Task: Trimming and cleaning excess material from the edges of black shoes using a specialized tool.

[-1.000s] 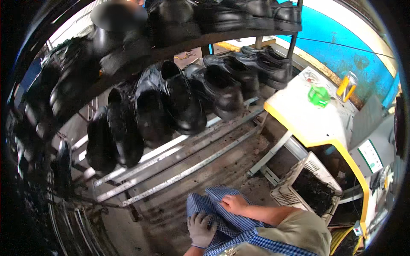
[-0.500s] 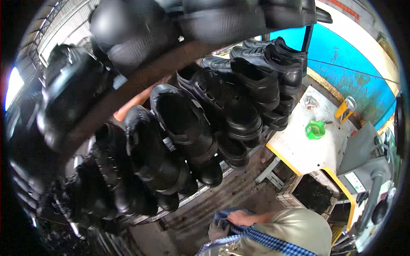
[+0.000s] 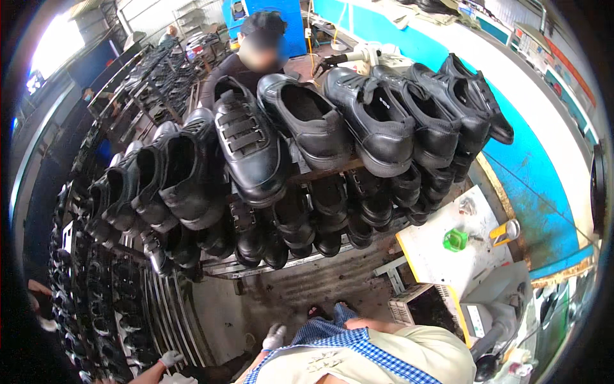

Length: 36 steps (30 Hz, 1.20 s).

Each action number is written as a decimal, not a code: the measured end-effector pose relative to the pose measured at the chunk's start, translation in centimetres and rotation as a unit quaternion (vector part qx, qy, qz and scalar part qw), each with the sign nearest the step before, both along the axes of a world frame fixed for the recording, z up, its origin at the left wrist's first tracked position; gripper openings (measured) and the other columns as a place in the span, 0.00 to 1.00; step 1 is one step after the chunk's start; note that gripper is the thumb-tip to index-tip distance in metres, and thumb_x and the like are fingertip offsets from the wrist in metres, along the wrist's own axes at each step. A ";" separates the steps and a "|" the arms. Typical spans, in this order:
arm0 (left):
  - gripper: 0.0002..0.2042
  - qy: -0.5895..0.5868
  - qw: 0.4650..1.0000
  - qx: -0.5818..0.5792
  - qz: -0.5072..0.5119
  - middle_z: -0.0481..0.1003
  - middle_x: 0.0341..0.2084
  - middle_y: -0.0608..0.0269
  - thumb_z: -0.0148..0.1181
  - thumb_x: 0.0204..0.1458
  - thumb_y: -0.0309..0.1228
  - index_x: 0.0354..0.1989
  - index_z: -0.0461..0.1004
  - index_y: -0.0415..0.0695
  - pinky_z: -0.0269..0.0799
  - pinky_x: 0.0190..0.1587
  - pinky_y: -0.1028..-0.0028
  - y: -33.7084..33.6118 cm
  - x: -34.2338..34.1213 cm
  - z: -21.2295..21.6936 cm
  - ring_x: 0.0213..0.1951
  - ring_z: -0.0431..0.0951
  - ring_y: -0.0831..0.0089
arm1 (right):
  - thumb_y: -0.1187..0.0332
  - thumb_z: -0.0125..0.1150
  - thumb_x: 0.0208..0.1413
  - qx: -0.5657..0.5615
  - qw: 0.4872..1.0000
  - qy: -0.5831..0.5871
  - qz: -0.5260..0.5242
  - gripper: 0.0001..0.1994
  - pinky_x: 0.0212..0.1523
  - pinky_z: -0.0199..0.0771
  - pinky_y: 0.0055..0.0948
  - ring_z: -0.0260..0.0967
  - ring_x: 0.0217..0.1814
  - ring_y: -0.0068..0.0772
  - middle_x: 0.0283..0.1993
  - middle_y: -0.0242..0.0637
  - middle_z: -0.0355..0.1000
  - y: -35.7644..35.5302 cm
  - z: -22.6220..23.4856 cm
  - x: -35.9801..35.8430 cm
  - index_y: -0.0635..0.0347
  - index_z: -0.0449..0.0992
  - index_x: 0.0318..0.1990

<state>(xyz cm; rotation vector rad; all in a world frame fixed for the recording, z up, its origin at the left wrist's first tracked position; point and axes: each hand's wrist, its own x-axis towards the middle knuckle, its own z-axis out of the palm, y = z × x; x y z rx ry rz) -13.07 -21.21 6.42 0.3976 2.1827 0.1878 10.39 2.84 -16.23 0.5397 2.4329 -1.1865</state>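
Observation:
My left hand, in a pale glove, hangs beside the blue checked apron with its fingers loosely apart and nothing seen in it. At the apron's other side is my bare right hand; its fingers are hidden by the cloth and my shirt. Ahead of me a rack carries rows of black shoes. On its upper shelf a strap shoe stands toe toward me, beside a slip-on shoe turned heel toward me. More black shoes fill the shelf below. Neither hand touches them.
At right stands a white table with a green container and a yellow-and-clear cup. A crate sits beneath. Behind the rack is a person. Another person's gloved hand shows lower left, near metal rails.
My view has risen and backed off from the rack, so the upper shoes and the person behind show. My left hand has moved left, away from the apron front and my right hand.

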 end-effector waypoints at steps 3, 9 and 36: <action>0.29 0.007 0.951 0.145 0.272 0.74 0.52 0.55 0.59 0.54 0.49 0.60 0.67 0.45 0.65 0.58 0.69 -0.1 0.7 1.1 0.56 0.71 0.65 | 0.56 0.40 0.63 -0.047 0.982 -0.130 0.128 0.22 0.53 0.69 0.49 0.70 0.53 0.57 0.50 0.54 0.73 1.0 -0.1 3.2 0.62 0.77 0.46; 0.30 0.081 0.905 0.246 0.338 0.69 0.57 0.48 0.52 0.57 0.51 0.62 0.64 0.43 0.63 0.60 0.68 0.3 -0.6 6.1 0.59 0.68 0.57 | 0.55 0.42 0.63 0.035 0.993 -0.100 -0.056 0.22 0.38 0.73 0.48 0.75 0.38 0.54 0.36 0.55 0.75 4.2 6.1 3.8 0.66 0.75 0.34; 0.13 0.482 0.841 0.227 -0.091 0.75 0.43 0.56 0.60 0.46 0.39 0.38 0.79 0.47 0.54 0.62 0.51 6.3 -21.3 7.0 0.56 0.66 0.56 | 0.55 0.49 0.64 -0.125 0.988 -0.038 -0.083 0.17 0.27 0.72 0.28 0.69 0.26 0.24 0.30 0.33 0.73 2.6 21.5 -15.9 0.60 0.75 0.39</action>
